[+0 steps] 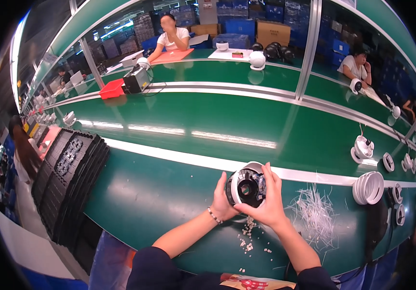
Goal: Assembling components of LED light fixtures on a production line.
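Observation:
Both my hands hold a round white-and-black camera housing [241, 192] above the near green bench. Its open side faces up, showing a dark ring with a hole in the middle and a circuit board at the right. My left hand [221, 202] wraps its left side, with a beaded bracelet [214, 215] on that wrist. My right hand [272, 205] grips the right side, thumb across the lower edge and fingers along the rim. Small white pieces [249, 246] lie scattered below the hands. To the right is a pile of thin white strips [314, 215].
Stacked black trays [53, 188] stand at the left. White rings [368, 188] and a white camera unit [362, 148] are at the right. Across the green belt [193, 113] sit a red bin [112, 89], a dark box-shaped device [138, 79] and two people [173, 38].

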A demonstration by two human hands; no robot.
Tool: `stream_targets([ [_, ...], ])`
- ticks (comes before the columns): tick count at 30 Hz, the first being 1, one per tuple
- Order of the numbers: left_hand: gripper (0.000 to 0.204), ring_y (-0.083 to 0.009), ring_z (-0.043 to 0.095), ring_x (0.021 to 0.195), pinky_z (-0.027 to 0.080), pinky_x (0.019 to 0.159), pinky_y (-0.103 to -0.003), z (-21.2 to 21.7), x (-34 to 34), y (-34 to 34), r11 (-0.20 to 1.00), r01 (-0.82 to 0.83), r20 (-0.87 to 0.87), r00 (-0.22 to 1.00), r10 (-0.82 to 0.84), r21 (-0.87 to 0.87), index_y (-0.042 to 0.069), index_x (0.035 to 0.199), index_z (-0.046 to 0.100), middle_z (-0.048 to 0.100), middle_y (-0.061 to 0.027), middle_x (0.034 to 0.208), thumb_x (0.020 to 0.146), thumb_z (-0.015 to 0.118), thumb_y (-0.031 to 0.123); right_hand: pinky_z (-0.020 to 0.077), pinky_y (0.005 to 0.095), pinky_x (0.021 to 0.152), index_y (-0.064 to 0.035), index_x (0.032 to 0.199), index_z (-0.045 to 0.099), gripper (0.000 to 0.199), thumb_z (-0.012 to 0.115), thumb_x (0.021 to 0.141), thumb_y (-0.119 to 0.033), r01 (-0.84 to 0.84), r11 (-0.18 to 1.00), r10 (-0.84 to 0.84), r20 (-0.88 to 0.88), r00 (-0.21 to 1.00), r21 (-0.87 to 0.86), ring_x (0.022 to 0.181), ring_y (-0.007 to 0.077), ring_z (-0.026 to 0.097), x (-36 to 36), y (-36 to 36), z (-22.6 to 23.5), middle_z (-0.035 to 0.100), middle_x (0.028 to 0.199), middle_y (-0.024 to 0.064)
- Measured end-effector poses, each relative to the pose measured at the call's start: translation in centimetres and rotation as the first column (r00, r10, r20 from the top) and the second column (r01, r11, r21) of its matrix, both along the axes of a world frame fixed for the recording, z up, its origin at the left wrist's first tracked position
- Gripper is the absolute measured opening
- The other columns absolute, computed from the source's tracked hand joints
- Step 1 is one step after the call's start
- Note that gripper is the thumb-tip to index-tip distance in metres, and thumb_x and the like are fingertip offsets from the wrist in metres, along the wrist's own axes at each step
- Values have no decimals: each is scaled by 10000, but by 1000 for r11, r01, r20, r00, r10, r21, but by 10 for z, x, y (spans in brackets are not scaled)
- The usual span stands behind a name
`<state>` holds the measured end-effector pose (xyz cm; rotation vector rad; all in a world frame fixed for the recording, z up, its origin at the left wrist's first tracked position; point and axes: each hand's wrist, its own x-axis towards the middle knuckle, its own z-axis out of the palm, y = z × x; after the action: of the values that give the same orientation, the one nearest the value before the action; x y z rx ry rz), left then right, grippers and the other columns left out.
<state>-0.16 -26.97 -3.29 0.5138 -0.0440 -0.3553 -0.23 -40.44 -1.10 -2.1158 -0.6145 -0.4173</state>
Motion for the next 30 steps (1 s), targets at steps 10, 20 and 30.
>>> stream_targets([
  [10,467,-268,537,976,425,874,-387,2,24,23,978,85,48,996,-78,-189,-4,1108,492,550,-155,1074,843,287,320,200,452,1001,48,1307,154,1189,817,423,-391,-169,976,173,15,985,-137,1219,393,214,11,-3,23,203,1334,247],
  [20,464,-257,518,1001,432,869,-391,11,13,12,993,4,100,995,9,-121,14,1137,462,523,-145,1098,869,255,331,261,450,969,25,1290,220,1151,823,379,-335,-225,965,238,99,966,-133,1173,396,265,13,-12,21,241,1314,234],
  [30,487,-241,534,978,432,873,-374,-1,21,10,991,-88,72,993,96,-102,10,1124,472,538,-147,1073,871,246,359,251,448,976,22,1287,237,1110,824,414,-334,-88,986,95,41,995,-139,1197,385,252,11,4,18,273,1293,236],
])
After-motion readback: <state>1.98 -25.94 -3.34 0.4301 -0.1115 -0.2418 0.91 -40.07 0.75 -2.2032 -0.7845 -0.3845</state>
